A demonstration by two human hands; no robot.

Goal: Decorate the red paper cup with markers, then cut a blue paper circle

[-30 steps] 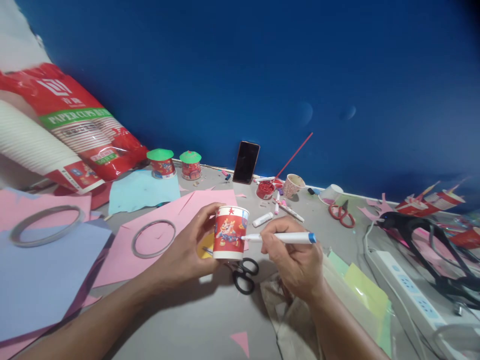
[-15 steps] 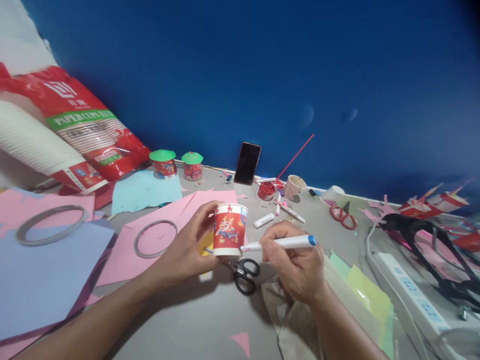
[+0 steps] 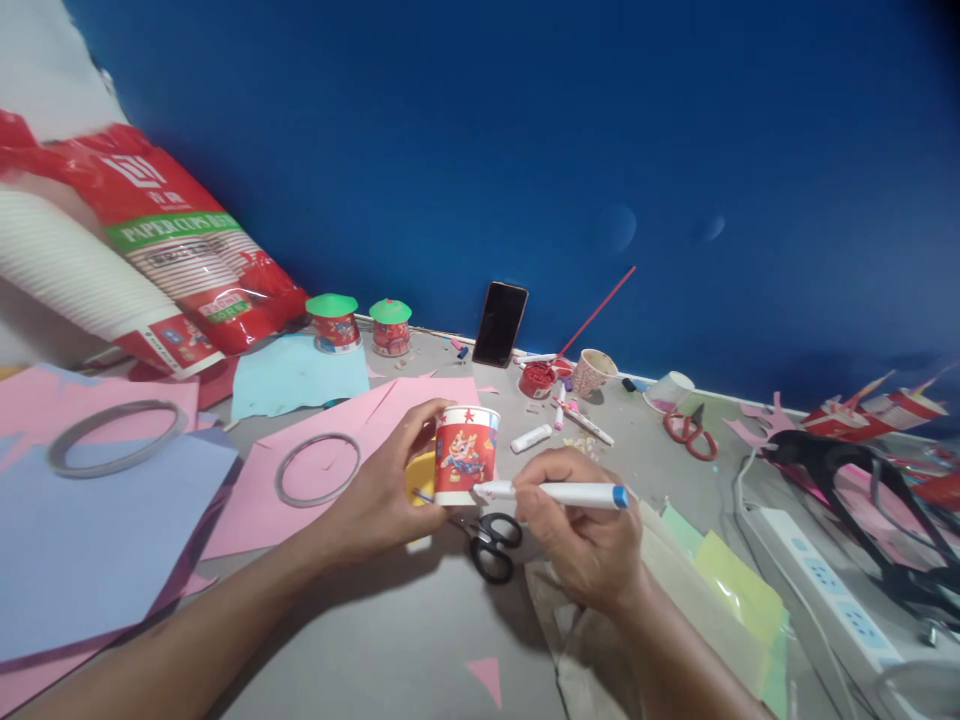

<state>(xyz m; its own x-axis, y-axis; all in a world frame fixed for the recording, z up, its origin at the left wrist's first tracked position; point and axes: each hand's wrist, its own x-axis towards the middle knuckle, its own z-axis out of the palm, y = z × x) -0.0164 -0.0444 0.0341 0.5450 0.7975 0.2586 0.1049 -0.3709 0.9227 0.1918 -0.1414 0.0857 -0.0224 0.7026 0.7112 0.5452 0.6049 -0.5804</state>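
Near the middle of the frame, just left of our right hand (image 3: 585,540), we hold a red paper cup (image 3: 465,460) upright in our left hand (image 3: 382,490), thumb low by its base and fingers curved round its left side and back, parted only as wide as the cup. Its printed cartoon figure faces us, with red stars under the white rim. Our right fingers are pinched closely round a white marker (image 3: 577,495), its blue end pointing right and its tip at the lower part of the cup; we cannot tell whether the tip touches. Just below the cup we see black-handled scissors (image 3: 495,547), partly hidden, on the grey table (image 3: 375,650). Left of our left hand, a grey ring (image 3: 319,470) lies on pink paper (image 3: 255,520), and at the left edge another ring (image 3: 116,440) rests across pink and blue sheets. Toward the upper left we have a red bag of paper cups (image 3: 180,235) behind a long stack of cups (image 3: 82,270). Beyond our hands, a phone (image 3: 500,325) leans against the blue wall (image 3: 480,150), and at the lower right lies a white power strip (image 3: 825,590).
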